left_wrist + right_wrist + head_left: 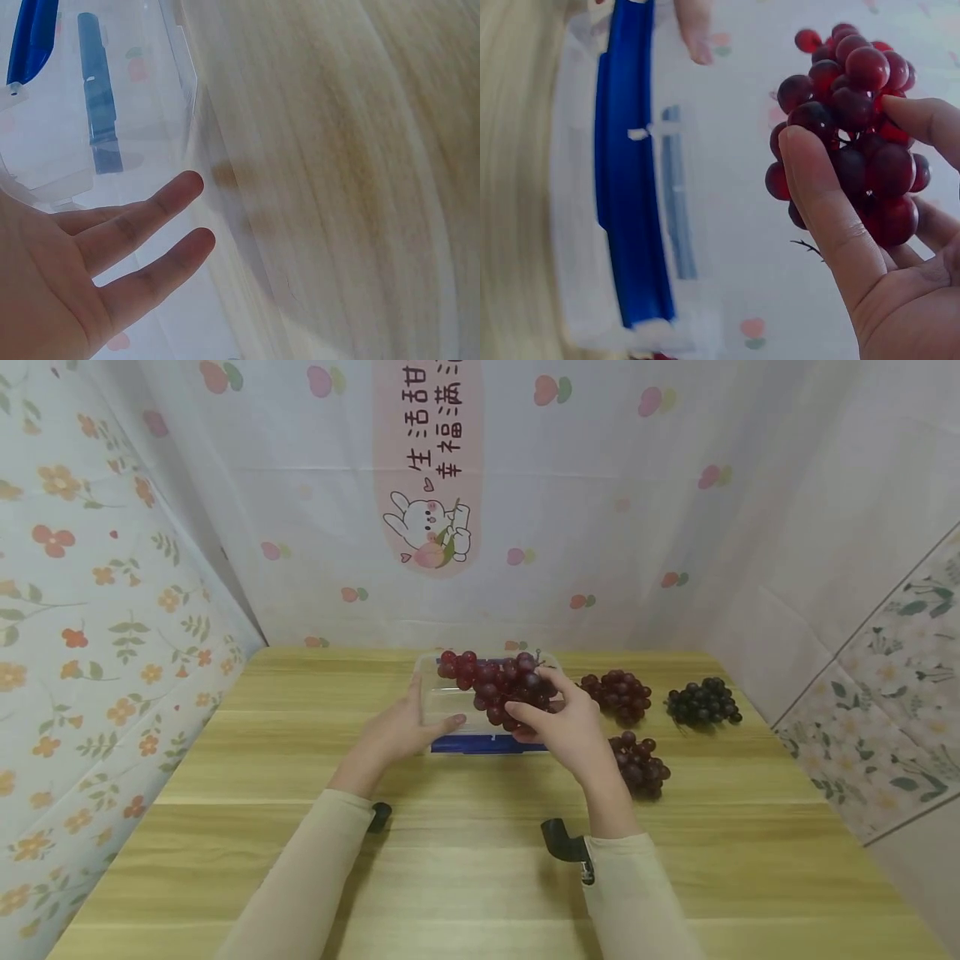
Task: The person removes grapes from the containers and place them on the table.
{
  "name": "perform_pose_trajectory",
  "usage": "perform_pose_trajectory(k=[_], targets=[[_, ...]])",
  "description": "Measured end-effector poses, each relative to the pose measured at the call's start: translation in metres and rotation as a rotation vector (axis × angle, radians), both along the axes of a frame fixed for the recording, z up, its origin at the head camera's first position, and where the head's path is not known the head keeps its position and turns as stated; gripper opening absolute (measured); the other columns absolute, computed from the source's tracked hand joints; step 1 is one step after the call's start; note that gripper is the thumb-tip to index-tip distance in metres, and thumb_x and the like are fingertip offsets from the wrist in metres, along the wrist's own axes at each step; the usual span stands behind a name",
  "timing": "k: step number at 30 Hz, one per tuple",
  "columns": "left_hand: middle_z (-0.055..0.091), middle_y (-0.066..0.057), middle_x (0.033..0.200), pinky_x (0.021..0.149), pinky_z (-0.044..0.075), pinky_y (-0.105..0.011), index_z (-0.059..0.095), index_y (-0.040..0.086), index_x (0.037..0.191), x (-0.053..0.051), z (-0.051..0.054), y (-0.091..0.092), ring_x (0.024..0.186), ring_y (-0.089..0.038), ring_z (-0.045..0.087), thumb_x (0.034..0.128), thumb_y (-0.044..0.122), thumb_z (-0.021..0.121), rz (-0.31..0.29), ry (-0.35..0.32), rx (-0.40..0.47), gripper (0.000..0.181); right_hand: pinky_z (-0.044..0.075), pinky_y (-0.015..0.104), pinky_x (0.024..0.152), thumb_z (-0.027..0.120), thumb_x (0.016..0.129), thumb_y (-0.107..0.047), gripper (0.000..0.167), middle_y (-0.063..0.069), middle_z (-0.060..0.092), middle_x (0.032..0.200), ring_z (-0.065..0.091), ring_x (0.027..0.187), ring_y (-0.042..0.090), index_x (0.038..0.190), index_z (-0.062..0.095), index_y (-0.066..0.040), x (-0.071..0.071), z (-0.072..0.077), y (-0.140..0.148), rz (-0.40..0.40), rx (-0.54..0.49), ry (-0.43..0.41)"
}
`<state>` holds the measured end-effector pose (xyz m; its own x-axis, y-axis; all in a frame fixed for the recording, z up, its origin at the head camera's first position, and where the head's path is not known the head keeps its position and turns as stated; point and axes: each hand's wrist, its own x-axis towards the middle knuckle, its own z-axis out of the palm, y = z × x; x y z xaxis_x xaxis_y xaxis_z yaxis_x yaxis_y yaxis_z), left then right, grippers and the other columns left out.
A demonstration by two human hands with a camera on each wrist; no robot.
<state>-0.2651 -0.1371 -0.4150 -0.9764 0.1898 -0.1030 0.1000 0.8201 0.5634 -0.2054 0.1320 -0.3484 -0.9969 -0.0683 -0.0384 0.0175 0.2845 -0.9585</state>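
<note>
A bunch of red grapes (491, 681) is held up over a clear plastic box (444, 703) with blue latches. My right hand (573, 722) grips the bunch between thumb and fingers; the right wrist view shows the thumb pressed along the grapes (855, 105). At the box's left side is my left hand (393, 722), its thumb reaching over the near left corner. In the left wrist view its fingers (150, 277) are straight and spread beside the box wall. One blue latch (626, 165) runs along the near side of the box. The box's floor is partly hidden behind the grapes.
To the right of the box lie two more red bunches, one farther back (621, 695) and one nearer (641, 767). A dark, nearly black bunch of grapes (703, 702) sits farther right. The wooden table (465, 860) meets patterned curtains (600, 527) at its back.
</note>
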Motion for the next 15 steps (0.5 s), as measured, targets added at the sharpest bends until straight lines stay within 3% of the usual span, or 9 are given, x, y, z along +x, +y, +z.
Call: perform_pose_trajectory(k=[3, 7, 11, 15], targets=[[0.044, -0.031, 0.163, 0.089, 0.061, -0.053, -0.021, 0.02, 0.17, 0.0, 0.0, 0.0, 0.132, -0.047, 0.065, 0.0829, 0.097, 0.049, -0.004, 0.009, -0.006, 0.135, 0.064, 0.043, 0.092, 0.083, 0.095, -0.035, 0.082, 0.023, 0.069, 0.134, 0.083, 0.093, 0.029, 0.164, 0.04, -0.03, 0.008, 0.007, 0.01, -0.027, 0.009, 0.024], [0.047, -0.031, 0.161, 0.07, 0.059, -0.041, -0.022, 0.024, 0.169, 0.0, 0.0, 0.0, 0.12, -0.043, 0.072, 0.0797, 0.1, 0.047, -0.009, 0.015, 0.01, 0.137, 0.065, 0.039, 0.088, 0.083, 0.095, -0.031, 0.081, 0.019, 0.063, 0.146, 0.082, 0.092, 0.019, 0.164, 0.04, -0.026, 0.018, 0.015, 0.026, -0.069, -0.035, 0.054], [0.05, -0.031, 0.158, 0.067, 0.056, -0.038, -0.024, 0.025, 0.169, 0.0, 0.0, 0.001, 0.114, -0.038, 0.074, 0.0788, 0.101, 0.047, -0.012, 0.006, 0.019, 0.137, 0.065, 0.038, 0.083, 0.083, 0.095, -0.025, 0.077, 0.017, 0.058, 0.152, 0.081, 0.092, 0.013, 0.161, 0.044, -0.019, 0.026, 0.017, 0.041, -0.098, -0.114, 0.08], [0.062, -0.031, 0.147, 0.066, 0.055, -0.038, -0.025, 0.025, 0.168, 0.0, -0.001, 0.001, 0.103, -0.033, 0.074, 0.0784, 0.101, 0.047, -0.012, -0.005, 0.015, 0.138, 0.065, 0.035, 0.081, 0.084, 0.094, -0.03, 0.081, 0.02, 0.057, 0.151, 0.082, 0.087, 0.011, 0.162, 0.042, -0.019, 0.033, 0.015, 0.055, -0.155, -0.087, 0.086]])
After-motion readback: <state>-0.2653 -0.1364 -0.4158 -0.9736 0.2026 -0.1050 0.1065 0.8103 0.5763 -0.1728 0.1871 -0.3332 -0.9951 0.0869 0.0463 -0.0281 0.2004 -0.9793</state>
